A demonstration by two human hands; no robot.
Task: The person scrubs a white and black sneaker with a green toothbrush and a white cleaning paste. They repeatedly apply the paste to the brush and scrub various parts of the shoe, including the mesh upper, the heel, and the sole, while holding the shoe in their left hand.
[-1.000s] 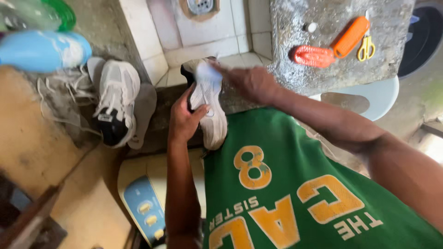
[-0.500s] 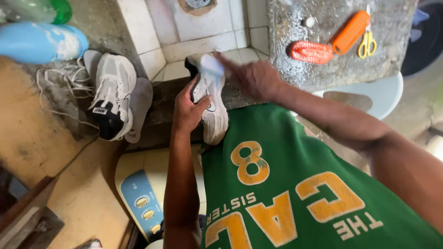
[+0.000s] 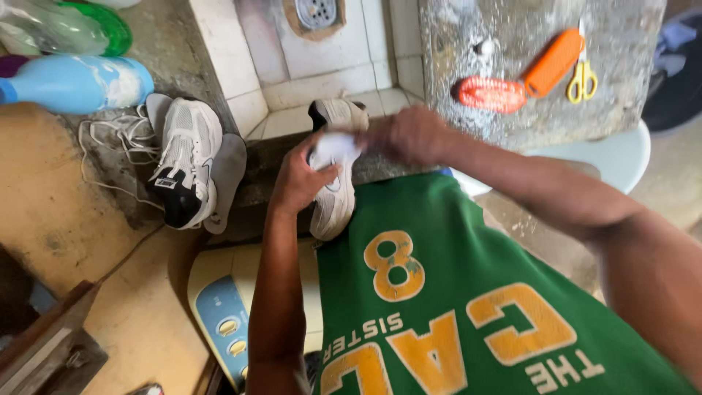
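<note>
Gripping a white sneaker (image 3: 333,201) from the side, the left hand (image 3: 298,179) has its fingers curled around the upper, over the ledge edge near the tiled basin (image 3: 322,69). Right hand (image 3: 409,135) is blurred, closed on something white at the shoe's top; can't tell what. Second sneaker (image 3: 183,161) lies well left, laces loose. Orange brush (image 3: 491,93), orange case (image 3: 552,62) and yellow scissors (image 3: 583,77) sit on the concrete slab (image 3: 512,29).
</note>
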